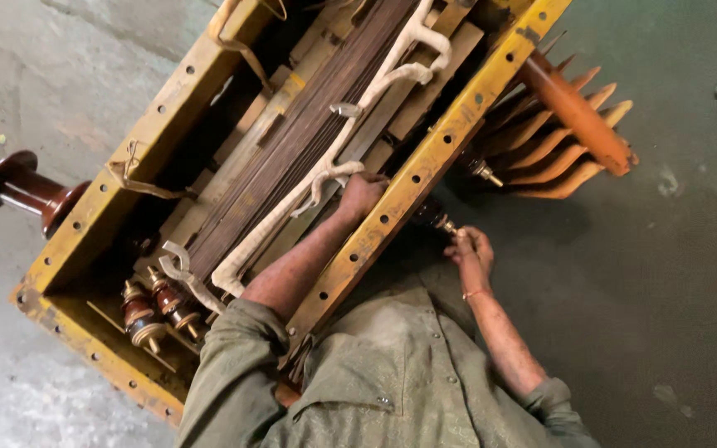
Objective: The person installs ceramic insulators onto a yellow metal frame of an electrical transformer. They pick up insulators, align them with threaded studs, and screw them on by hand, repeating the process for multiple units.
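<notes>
left hand (pixel 360 195): inside yellow transformer tank (pixel 425 158), closed, seemingly on tape-wrapped lead (pixel 325 170) | right hand (pixel 470 253): outside, fingers pinching threaded bushing stud (pixel 440 221) at wall

No packages, labels, signs or screens in view.
Only bare metal, wrapped leads and a plain grey floor on show; no printed sticker, tag, box, board or display anywhere across the frame.
</notes>
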